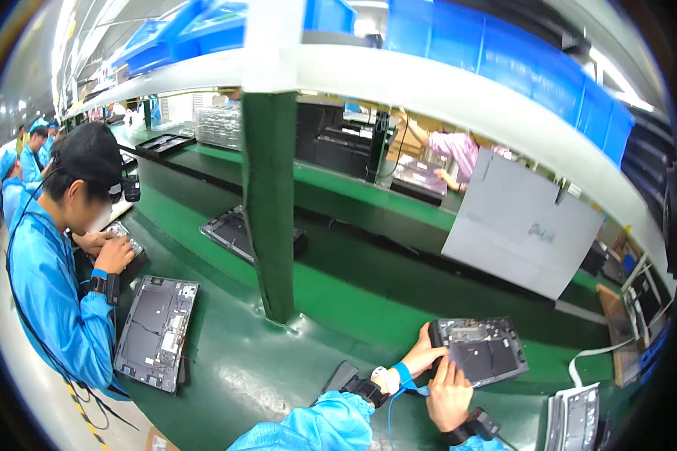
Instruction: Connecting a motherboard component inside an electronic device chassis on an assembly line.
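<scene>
An opened laptop base (pixel 489 353), dark with a circuit board along its far side and black battery packs nearer me, is tilted over the green bench. My left hand (pixel 423 353) is closed around its left edge, thumb toward the inside. At the near left corner, the bent fingers of my right hand (pixel 450 395) are drawn together against the base. Whatever small thing they may pinch is hidden. A blue band with a thin cord (pixel 405 373) circles my left wrist, and a dark strapped device (pixel 483 423) sits on my right.
Another opened laptop base (pixel 158 331) lies left, beside a co-worker (pixel 60 255) in blue. A green post (pixel 269 203) rises ahead. A grey panel (pixel 523 225) stands beyond my hands. Near right are stacked laptop parts (pixel 573 419). Another base (pixel 229 231) lies behind the post.
</scene>
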A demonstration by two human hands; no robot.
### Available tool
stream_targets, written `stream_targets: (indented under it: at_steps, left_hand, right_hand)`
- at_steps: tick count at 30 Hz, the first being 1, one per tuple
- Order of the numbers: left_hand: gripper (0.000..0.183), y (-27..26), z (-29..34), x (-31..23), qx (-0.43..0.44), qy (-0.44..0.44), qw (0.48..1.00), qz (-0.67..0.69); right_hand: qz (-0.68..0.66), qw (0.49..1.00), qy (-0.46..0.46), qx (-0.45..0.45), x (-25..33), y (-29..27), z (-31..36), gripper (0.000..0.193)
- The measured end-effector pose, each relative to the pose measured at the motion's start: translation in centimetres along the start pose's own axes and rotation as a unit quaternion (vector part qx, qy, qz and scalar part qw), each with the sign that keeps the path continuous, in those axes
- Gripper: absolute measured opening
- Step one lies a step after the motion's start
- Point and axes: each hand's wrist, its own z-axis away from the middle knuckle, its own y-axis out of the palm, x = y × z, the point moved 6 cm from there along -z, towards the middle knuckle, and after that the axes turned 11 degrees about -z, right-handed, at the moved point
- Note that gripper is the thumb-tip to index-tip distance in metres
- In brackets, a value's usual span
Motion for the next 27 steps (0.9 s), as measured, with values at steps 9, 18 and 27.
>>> stream_targets:
  at_steps: [9, 18, 27]
  left_hand:
    - [0.080, -1.9, 4.0, -1.5, -0.030, 0.030, 0.999, 0.024]
    - [0.069, -7.1, 18.9, -3.6, 0.005, -0.056, 0.997, 0.054]
    - [0.073, -7.7, 28.2, -4.9, -0.044, -0.070, 0.990, -0.116]
  right_hand:
    - [-0.258, 0.958, -0.056, -0.114, 0.5, -11.2, 6.1, 0.049]
    - [-0.468, 0.831, 0.256, -0.157, -11.0, -7.8, 14.9, 0.043]
    - [-0.755, 0.571, 0.311, 0.084, -3.0, -5.2, 18.1, 0.046]
